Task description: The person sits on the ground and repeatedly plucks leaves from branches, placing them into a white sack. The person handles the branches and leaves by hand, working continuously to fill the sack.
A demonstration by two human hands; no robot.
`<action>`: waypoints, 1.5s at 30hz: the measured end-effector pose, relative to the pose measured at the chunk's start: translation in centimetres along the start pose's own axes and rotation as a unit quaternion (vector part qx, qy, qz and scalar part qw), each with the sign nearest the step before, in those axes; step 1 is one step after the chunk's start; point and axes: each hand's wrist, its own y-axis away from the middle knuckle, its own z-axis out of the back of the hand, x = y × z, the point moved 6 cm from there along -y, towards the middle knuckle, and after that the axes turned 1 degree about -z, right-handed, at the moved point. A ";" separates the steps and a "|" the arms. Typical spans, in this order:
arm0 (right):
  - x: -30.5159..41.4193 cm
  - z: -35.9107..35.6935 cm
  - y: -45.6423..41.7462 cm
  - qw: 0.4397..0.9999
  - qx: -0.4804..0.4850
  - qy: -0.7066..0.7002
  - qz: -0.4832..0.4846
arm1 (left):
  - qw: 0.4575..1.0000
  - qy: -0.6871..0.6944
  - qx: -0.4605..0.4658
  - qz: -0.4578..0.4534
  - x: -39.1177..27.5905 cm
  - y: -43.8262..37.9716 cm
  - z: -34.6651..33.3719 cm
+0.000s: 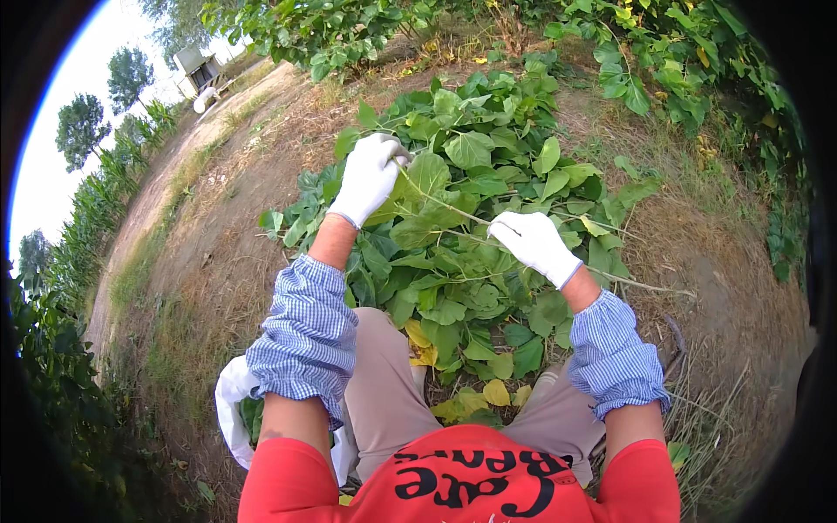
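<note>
My left hand [371, 178], in a white glove, pinches the thin upper part of a leafy green branch [444, 204]. Lower down, my gloved right hand [537, 247] is closed around the stem of what looks like the same branch. The stem slants between both hands, and large green leaves hang from it. Beneath lies a heap of cut leafy branches [471, 150], several bare stem ends poking out to the right. Overlapping leaves hide where some stems run. By my left leg stands a white sack [229, 408] with green leaves [251, 418] inside.
Loose yellow leaves [497, 392] lie between my feet. Thin bare twigs [709, 425] rest on the ground at my right. Leafy bushes [314, 29] grow beyond the heap and at the right. A dirt track [157, 176] runs along the left.
</note>
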 end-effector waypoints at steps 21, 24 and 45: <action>-2.6 0.3 -0.3 0.988 0.018 -0.106 -0.112 | 0.993 0.069 0.011 0.096 3.2 1.5 -1.1; -2.5 0.1 -0.2 0.993 0.012 -0.096 -0.074 | 0.984 -0.059 -0.003 0.169 2.9 1.1 -1.6; -1.6 -0.6 -1.3 0.987 -0.071 0.021 0.143 | 0.954 -0.160 -0.029 0.253 11.8 0.6 -4.5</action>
